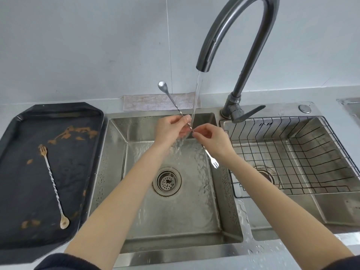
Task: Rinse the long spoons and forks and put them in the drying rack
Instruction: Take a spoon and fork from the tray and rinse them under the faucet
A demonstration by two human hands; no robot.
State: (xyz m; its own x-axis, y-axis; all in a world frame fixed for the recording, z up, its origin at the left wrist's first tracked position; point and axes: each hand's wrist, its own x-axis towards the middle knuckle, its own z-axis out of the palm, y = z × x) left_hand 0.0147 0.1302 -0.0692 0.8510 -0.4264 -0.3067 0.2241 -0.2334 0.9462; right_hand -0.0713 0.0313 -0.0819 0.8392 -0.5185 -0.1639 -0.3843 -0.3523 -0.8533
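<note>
A long twisted metal spoon-fork [169, 96] is held slanted under the running water [197, 98] over the left sink basin [171, 213]. Its spoon end points up and left, its fork end [213, 164] down and right. My left hand [171, 129] grips the shaft near its middle, and my right hand [212, 140] pinches it just below. A second long spoon-fork [53, 184], smeared brown, lies on the black tray [11, 152] at the left. The wire drying rack [303, 156] sits in the right basin with nothing in it.
The tall curved faucet [243, 45] rises behind the sinks, its lever pointing right. A grey cloth [148, 103] lies along the wall behind the left basin. Brown smears spot the tray. Water drops wet the rim between the basins.
</note>
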